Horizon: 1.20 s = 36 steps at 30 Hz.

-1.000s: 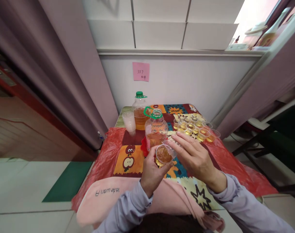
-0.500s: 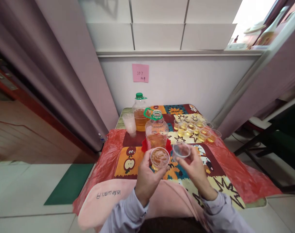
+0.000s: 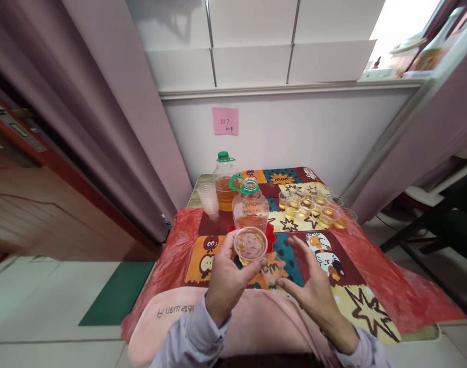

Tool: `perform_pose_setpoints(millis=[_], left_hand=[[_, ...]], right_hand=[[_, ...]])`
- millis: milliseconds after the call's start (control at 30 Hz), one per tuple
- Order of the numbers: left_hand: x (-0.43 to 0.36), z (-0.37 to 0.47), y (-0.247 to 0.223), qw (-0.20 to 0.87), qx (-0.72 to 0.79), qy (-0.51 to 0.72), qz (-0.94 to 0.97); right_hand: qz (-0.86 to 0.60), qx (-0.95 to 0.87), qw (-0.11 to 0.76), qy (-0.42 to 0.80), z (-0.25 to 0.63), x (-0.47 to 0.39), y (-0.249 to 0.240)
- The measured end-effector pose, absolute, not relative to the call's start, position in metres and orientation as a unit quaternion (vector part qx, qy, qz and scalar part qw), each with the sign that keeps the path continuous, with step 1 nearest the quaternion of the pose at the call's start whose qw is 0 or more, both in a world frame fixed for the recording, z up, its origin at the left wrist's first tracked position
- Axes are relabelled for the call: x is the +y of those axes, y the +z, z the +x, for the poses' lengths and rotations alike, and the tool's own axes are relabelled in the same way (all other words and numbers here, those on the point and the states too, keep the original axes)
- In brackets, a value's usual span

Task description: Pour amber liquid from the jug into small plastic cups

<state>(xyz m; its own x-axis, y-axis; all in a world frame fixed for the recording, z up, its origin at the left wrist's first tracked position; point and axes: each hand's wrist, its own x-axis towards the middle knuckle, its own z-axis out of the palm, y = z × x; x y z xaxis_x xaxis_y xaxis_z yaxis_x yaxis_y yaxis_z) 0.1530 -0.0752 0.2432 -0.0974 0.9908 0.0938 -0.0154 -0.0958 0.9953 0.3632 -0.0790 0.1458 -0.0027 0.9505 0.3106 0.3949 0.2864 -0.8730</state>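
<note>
at the near middle of the tabletop (image 3: 419, 333), the left hand (image 3: 227, 281) holds a filled cup (image 3: 250, 245), clear, with pale amber liquid inside. left fingers: curled round the cup's sides, thumb at the near right, the rest at the far left; mouth of the cup faces up toward the camera.

right hand (image 3: 314, 294): to the right of the cup, apart from it. fingers spread, thumb well away from the others. a faint clear shape (image 3: 274, 270), seemingly another cup, sits between the hands; whether the right thumb touches it, cannot tell.

just beyond the held cup: an open bottle (image 3: 250, 208), part-full, green handle (image 3: 236, 182) at its neck, standing at a red tray (image 3: 270, 238). behind it to the left: a capped bottle (image 3: 227, 193) of darker amber liquid, green cap (image 3: 223, 156). beside that, a leaning stack of cups (image 3: 208, 199).

far right: a cluster of poured cups (image 3: 307, 206), yellow liquid in them, standing close together on the patterned cloth (image 3: 356, 306).
</note>
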Motion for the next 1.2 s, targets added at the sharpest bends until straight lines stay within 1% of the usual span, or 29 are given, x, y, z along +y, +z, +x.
perform_pose_setpoints(millis=[100,200,267,467,600,667,767,867,933,1033,1100,1200], left_hand=[[-0.075,0.159,0.247,0.484,0.477,0.559,0.475],[-0.073,0.166,0.245,0.472,0.48,0.572,0.469],[-0.071,0.168,0.241,0.454,0.488,0.575,0.475],[-0.065,0.173,0.238,0.423,0.485,0.574,0.507],[-0.066,0.171,0.244,0.42,0.47,0.565,0.533],[-0.07,0.163,0.239,0.406,0.466,0.572,0.54],[-0.074,0.141,0.211,0.311,0.508,0.587,0.548],[-0.074,0.108,0.158,0.241,0.604,0.555,0.518],[-0.073,0.086,0.116,0.218,0.663,0.538,0.472],[-0.074,0.064,0.061,0.184,0.711,0.507,0.451],[-0.075,0.057,0.038,0.167,0.715,0.491,0.47],[-0.076,0.054,0.023,0.155,0.709,0.479,0.495]], right_hand=[[-0.467,-0.672,0.491,0.3,0.348,-0.077,0.19],[-0.422,-0.673,0.501,0.344,0.324,-0.07,0.215],[-0.403,-0.662,0.515,0.367,0.31,-0.064,0.219],[-0.415,-0.62,0.552,0.372,0.298,-0.055,0.216],[-0.407,-0.579,0.543,0.451,0.305,-0.046,0.223],[-0.413,-0.573,0.534,0.465,0.312,-0.037,0.231],[-0.427,-0.592,0.532,0.429,0.325,-0.015,0.25],[-0.42,-0.61,0.538,0.402,0.336,0.013,0.272],[-0.4,-0.619,0.541,0.404,0.34,0.031,0.286],[-0.383,-0.636,0.535,0.402,0.342,0.054,0.303],[-0.391,-0.644,0.527,0.393,0.341,0.064,0.311],[-0.398,-0.655,0.507,0.394,0.339,0.073,0.317]])
